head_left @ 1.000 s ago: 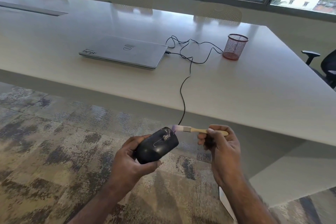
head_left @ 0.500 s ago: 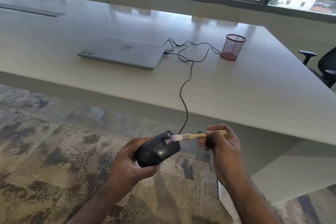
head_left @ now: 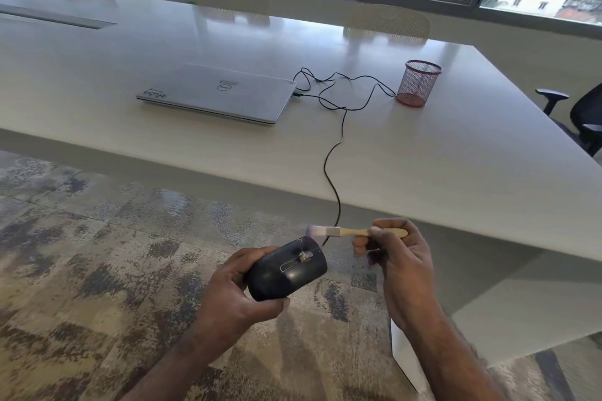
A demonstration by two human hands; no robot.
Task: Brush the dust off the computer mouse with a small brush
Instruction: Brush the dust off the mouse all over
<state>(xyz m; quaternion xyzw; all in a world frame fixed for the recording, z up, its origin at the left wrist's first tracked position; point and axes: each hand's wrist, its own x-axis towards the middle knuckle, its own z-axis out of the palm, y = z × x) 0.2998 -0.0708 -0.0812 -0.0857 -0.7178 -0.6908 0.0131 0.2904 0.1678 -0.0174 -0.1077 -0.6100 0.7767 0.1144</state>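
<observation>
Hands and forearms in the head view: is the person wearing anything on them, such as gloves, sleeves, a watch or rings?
Nothing worn shows. The left hand and right hand are bare, without gloves, and no ring or watch is visible. Both forearms are bare down to the bottom edge of the picture, with no sleeve or cuff in view.

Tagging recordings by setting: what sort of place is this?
Most likely an office meeting room: a long pale table with a closed laptop, a mesh pen holder, and a black office chair beside wide windows.
</observation>
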